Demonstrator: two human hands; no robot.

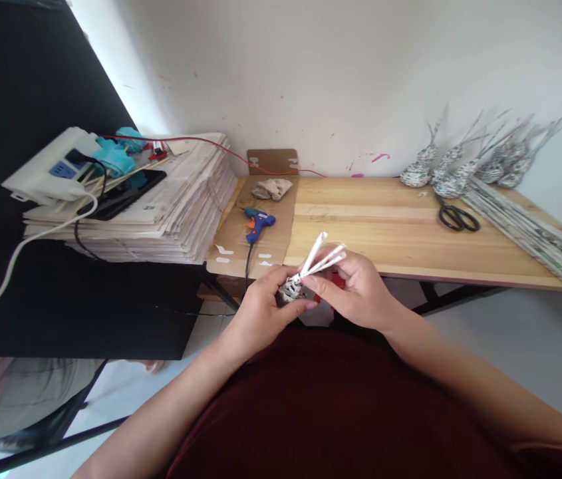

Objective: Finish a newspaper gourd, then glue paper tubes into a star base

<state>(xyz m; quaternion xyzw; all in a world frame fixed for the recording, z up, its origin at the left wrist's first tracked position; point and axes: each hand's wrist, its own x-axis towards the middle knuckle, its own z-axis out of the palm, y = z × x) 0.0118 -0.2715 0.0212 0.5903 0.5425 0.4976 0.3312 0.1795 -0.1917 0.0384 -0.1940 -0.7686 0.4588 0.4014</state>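
Holding a small woven piece (290, 290) up between both hands, in front of the dark shirt (310, 399) and close to the near edge of the tabletop (350, 223). Gripping its rounded part with the left hand (265, 303), thumb and fingers curled around it; closing the right hand (355, 289) by the base of the pale paper strips (314, 256), exact pinch partly hidden behind the thumb. Judging by the visible weave, already worked into a rounded body at the lower end, but apparently unfinished at the top, with several strips sticking out loose, ahead and towards the right hand. Left to work, as far as can be told: just those loose ends, maybe more under the fingers. Standing well beyond the right hand, seemingly further along: several woven paper bulbs (456, 178) with thin ends rising. Lying to the right of both hands, apparently unused: long paper sticks (520, 233), with scissors (457, 218) nearby. Resting ahead and left of the hands, untouched: a blue glue gun (259, 225) on cardboard (281, 233), in front of a crumpled rag (273, 189).
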